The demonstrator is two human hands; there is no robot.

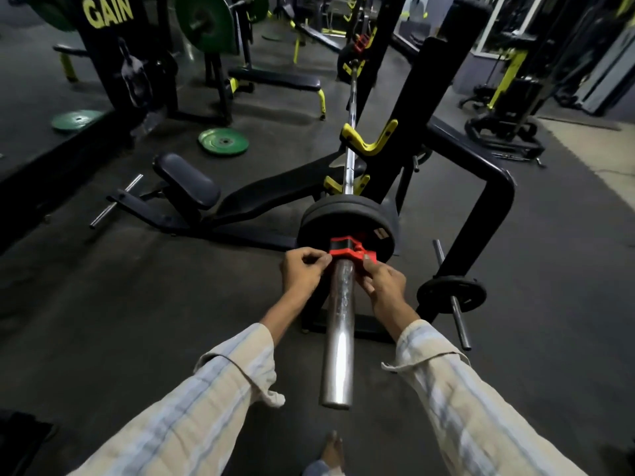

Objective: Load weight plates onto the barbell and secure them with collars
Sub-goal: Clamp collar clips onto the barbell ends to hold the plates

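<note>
The barbell (pixel 338 338) rests in yellow rack hooks and its chrome sleeve points toward me. Black weight plates (pixel 343 218) sit on the sleeve. A red collar (pixel 345 247) is on the sleeve right against the outer plate. My left hand (pixel 302 271) pinches the collar's left side with curled fingers. My right hand (pixel 385 286) grips the collar's right side, its lever under my thumb and fingers. At the far end of the bar another black plate and a red collar (pixel 360 42) are visible.
A black rack upright (pixel 405 125) stands right of the bar, with a small black plate (pixel 452 293) on a storage peg. A decline bench (pixel 192 190) lies to the left. Green plates (pixel 223 141) lie on the dark rubber floor. My foot (pixel 331 451) is below the sleeve end.
</note>
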